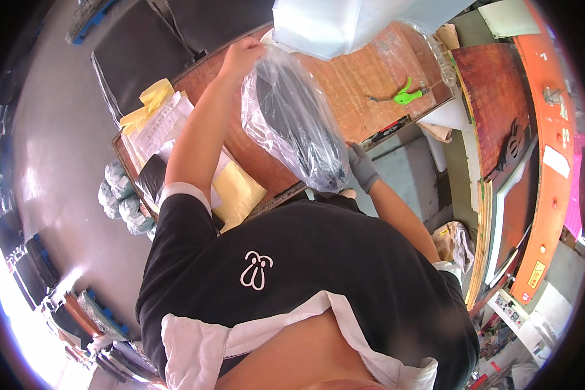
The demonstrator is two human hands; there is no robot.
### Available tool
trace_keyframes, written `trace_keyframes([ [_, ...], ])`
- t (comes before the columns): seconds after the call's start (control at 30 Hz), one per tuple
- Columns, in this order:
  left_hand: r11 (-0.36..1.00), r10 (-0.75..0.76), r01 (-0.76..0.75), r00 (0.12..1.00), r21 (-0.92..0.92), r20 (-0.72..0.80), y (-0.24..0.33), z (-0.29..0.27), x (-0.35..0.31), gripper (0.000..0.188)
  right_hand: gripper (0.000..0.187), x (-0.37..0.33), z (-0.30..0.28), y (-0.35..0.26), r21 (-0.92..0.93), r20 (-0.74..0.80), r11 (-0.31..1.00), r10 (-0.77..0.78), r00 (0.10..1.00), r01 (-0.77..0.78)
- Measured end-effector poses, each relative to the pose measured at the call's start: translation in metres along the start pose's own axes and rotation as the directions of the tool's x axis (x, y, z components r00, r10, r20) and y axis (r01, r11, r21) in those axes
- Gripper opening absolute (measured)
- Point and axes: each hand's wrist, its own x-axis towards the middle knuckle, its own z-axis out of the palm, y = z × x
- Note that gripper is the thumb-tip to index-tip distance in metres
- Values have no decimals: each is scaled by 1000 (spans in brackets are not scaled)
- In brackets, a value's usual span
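A clear plastic bag (pixel 297 112) with a dark, folded-looking item inside slants across the wooden table (pixel 231 153). My left hand (pixel 243 56) is bare and pinches the bag's far end, with the arm stretched forward. At the bag's near right end, my right hand (pixel 363 168) wears a grey glove that leaves some fingertips bare. Its fingers are closed at the bag's edge, partly hidden by the plastic. What the dark item is cannot be made out through the shiny film.
Large translucent plastic sheets (pixel 335 27) lie at the table's far edge. Bright green snips (pixel 406 95) rest on the right part of the tabletop. Papers and yellow envelopes (pixel 239 195) are piled at the left. An orange beam (pixel 545 156) stands at the far right.
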Motion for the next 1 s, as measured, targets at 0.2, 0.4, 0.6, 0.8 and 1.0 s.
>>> trace_keyframes([
  [0.2,967,-168,173,985,-186,37,-2,6,2,10,24,17,1,11,-167,64,977,144,988,-131],
  [0.4,944,-177,160,984,-288,-32,-10,3,7,7,22,28,-6,15,-767,-15,632,-194,981,113],
  [0.6,870,-343,381,923,-313,171,-28,-5,13,20,28,42,-17,23,-754,-42,640,174,984,-145],
  [0.8,796,-268,330,944,-507,195,-25,-2,2,14,36,19,-7,-42,-567,-186,810,46,981,-146],
  [1.0,858,-265,261,963,-442,53,-25,7,0,15,56,-29,46,-150,-662,310,316,-711,632,679],
])
